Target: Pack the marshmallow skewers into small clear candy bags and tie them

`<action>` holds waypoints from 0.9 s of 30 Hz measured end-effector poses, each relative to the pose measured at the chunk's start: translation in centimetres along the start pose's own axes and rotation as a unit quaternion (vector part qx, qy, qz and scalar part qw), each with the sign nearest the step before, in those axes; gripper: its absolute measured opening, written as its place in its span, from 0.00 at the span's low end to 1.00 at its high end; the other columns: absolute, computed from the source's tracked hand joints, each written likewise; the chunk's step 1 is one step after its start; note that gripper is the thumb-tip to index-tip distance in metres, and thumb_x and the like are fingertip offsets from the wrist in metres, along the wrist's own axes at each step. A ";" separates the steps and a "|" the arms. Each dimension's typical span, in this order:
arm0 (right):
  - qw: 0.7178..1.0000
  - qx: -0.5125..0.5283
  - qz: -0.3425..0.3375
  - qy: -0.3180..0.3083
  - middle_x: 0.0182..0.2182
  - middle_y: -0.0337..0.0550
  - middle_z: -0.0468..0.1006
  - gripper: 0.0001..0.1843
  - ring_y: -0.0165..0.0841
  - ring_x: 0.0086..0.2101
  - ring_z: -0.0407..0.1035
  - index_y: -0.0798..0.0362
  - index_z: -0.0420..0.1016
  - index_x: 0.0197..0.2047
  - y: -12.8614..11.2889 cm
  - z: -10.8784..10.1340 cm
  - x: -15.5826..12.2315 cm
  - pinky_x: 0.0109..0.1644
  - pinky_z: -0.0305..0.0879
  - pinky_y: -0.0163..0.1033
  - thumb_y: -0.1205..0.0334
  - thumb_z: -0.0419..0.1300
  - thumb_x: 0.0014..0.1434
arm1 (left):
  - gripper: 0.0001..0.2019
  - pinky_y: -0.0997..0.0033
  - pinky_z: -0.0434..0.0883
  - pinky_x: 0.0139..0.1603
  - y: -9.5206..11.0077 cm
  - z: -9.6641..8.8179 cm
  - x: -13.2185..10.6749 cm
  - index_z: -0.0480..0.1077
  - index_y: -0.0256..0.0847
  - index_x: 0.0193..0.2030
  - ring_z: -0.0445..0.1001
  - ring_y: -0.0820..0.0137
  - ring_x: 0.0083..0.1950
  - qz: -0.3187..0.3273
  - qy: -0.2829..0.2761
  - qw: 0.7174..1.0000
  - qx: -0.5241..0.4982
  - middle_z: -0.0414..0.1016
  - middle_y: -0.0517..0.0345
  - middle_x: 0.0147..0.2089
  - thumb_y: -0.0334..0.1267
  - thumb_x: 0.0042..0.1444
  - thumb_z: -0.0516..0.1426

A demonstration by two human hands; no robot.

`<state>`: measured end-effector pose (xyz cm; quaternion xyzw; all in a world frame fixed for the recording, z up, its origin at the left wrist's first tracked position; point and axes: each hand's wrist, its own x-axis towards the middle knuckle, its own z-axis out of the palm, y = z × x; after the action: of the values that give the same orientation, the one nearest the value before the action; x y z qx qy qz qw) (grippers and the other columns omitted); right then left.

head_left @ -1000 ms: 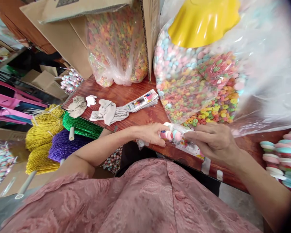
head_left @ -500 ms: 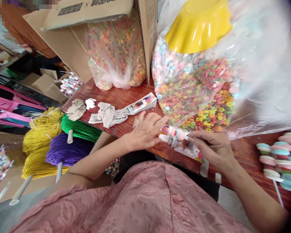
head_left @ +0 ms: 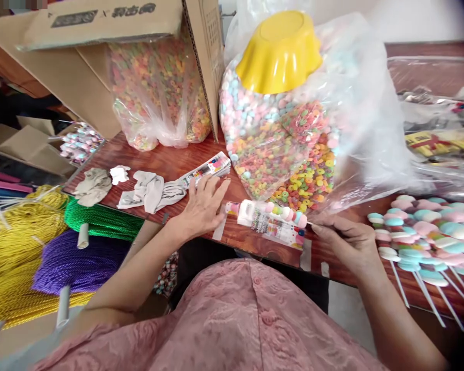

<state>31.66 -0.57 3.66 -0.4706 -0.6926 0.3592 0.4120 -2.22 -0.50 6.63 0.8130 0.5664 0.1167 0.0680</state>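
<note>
The person's right hand [head_left: 346, 241] pinches a candy skewer [head_left: 289, 214] by its stick; the sweets lie just left of that pinch, along a printed wrapper [head_left: 276, 230]. Farther left, the left hand [head_left: 201, 210] is splayed, holding nothing, by stacked wrappers [head_left: 213, 166].

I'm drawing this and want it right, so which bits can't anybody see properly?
In the head view:
Stick end of the candy skewer: hidden by the right hand.
Palm of the left hand: faces down, hidden by the hand's back.
Small print on the wrappers: too small and blurred.
Right side of the skewer pile: cut off by the right edge.
Top of the cardboard box: cut off by the top edge.
</note>
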 end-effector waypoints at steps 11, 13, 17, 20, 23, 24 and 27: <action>0.992 0.083 -0.032 0.088 0.29 0.37 0.83 0.06 0.31 0.28 0.76 0.46 0.82 0.36 -1.0 4.9 -1.5 0.32 0.74 0.35 0.66 0.65 0.56 | 0.21 0.64 0.74 0.50 7.3 2.8 0.5 0.75 0.38 0.52 0.77 0.66 0.48 -0.120 0.033 0.736 -0.665 0.80 0.50 0.49 0.50 0.59 0.59; 0.992 0.073 -0.045 0.088 0.29 0.36 0.83 0.05 0.31 0.27 0.76 0.47 0.82 0.36 -0.9 5.1 -1.7 0.32 0.74 0.34 0.65 0.64 0.56 | 0.20 0.66 0.74 0.50 7.5 3.2 0.2 0.76 0.39 0.51 0.77 0.68 0.46 -0.118 0.064 0.759 -0.637 0.81 0.52 0.48 0.50 0.60 0.59; 0.991 0.013 -0.081 0.110 0.29 0.37 0.82 0.05 0.30 0.27 0.75 0.48 0.81 0.37 -0.9 5.8 -2.2 0.32 0.72 0.33 0.65 0.64 0.57 | 0.20 0.68 0.73 0.50 7.9 3.4 -0.3 0.74 0.40 0.55 0.77 0.70 0.44 -0.108 0.127 0.818 -0.551 0.81 0.53 0.49 0.50 0.65 0.53; 0.986 -0.041 -0.110 0.118 0.29 0.37 0.82 0.07 0.30 0.27 0.75 0.48 0.81 0.39 -1.2 6.7 -2.6 0.33 0.72 0.34 0.67 0.63 0.57 | 0.19 0.70 0.72 0.50 8.3 3.6 -0.4 0.72 0.41 0.57 0.76 0.71 0.45 -0.103 0.155 0.828 -0.529 0.80 0.55 0.49 0.48 0.67 0.51; 0.982 -0.057 -0.117 0.140 0.31 0.37 0.82 0.07 0.30 0.28 0.76 0.48 0.80 0.39 -1.4 7.7 -2.9 0.34 0.72 0.34 0.68 0.63 0.58 | 0.18 0.69 0.73 0.49 8.7 4.1 -0.3 0.72 0.42 0.56 0.77 0.71 0.45 -0.101 0.185 0.824 -0.526 0.80 0.55 0.48 0.48 0.67 0.51; 0.980 -0.055 -0.115 0.150 0.31 0.37 0.83 0.07 0.30 0.28 0.76 0.48 0.80 0.39 -1.4 8.0 -3.0 0.34 0.72 0.34 0.68 0.63 0.58 | 0.18 0.68 0.73 0.49 8.8 4.4 -0.2 0.72 0.42 0.55 0.77 0.70 0.45 -0.099 0.193 0.823 -0.524 0.80 0.54 0.48 0.47 0.67 0.51; 0.980 -0.050 -0.110 0.159 0.31 0.37 0.82 0.07 0.29 0.28 0.76 0.49 0.79 0.39 -1.5 8.6 -3.2 0.33 0.71 0.33 0.69 0.63 0.58 | 0.18 0.66 0.72 0.51 8.8 5.0 -0.1 0.71 0.42 0.55 0.78 0.68 0.47 -0.109 0.185 0.803 -0.556 0.79 0.53 0.50 0.49 0.66 0.52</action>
<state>23.97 -4.97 0.82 -0.4624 -0.6831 0.1972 0.5298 7.07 -3.55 3.93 0.5319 0.4909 0.5519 0.4142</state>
